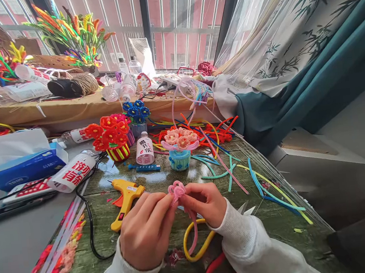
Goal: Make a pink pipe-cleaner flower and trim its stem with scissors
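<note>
A small pink looped piece of fuzzy stem [177, 191] is held up above the green tabletop [103, 223], its loops bunched at the top and a pink tail hanging down from it. It is pinched on one side between the thumb and fingers of the left hand [148, 229] and on the other by the right hand [205, 203], so that each grip is closed on it. Beneath the hands, a yellow loop [189, 243] is crossed by the pink tail. Just beside the left hand, a yellow glue gun [126, 201] is laid on its side. Farther back, a light-blue pot [180, 159] is filled with pink flowers [181, 137], and to its left a small bottle [144, 149] is stood upright near a striped pot [119, 152] topped with red flowers [108, 133]. To the right, blue, green and yellow stems [266, 184] are scattered. Metal blades [246, 209] are partly hidden by the right sleeve [244, 230].
</note>
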Demonstrator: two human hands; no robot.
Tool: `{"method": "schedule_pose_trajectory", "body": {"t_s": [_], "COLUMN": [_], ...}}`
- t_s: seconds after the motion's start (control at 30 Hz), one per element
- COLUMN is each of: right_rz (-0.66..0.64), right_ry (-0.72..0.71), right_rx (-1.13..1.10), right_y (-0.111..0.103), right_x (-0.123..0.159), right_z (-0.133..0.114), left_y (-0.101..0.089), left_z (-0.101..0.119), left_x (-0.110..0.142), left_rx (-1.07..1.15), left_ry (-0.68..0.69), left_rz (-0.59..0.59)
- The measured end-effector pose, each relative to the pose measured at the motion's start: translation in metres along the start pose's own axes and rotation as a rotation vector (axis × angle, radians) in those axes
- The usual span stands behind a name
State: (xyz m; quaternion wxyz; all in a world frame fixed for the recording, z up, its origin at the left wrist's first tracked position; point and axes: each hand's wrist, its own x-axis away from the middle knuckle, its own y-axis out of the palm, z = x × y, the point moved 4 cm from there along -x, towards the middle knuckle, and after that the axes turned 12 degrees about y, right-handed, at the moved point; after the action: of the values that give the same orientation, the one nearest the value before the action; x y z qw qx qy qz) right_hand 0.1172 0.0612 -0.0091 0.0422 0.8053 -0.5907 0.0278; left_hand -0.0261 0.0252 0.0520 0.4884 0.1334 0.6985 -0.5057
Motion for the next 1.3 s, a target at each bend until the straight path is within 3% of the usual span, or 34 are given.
{"method": "schedule_pose_trajectory", "body": {"t_s": [0.4,0.63,0.83,1.07,1.3], "right_rz": [0.059,0.07,0.063,-0.025,-0.082], "right_ry": [-0.03,-0.023,-0.039,-0.04,-0.067], "right_rx": [0.179,0.185,0.221,0.186,0.195], "right_y": [-0.001,-0.002,0.0,0.0,0.003], "right_x": [0.0,-0.001,0.0,0.0,0.001], "right_z": [-0.002,-0.002,-0.005,-0.005,-0.007], "left_y": [0.007,0.003,0.002,0.0,0.005], "left_z": [0.006,0.001,-0.002,-0.012,-0.017], "left_x": [0.001,-0.001,-0.003,-0.003,0.001], "left_rx": [-0.015,0.087,0.151,0.346,0.391], "left_ry": [0.108,-0.027,-0.034,-0.209,-0.205], "left_rz": [-0.032,-0.028,-0.034,-0.076,-0.094]}}
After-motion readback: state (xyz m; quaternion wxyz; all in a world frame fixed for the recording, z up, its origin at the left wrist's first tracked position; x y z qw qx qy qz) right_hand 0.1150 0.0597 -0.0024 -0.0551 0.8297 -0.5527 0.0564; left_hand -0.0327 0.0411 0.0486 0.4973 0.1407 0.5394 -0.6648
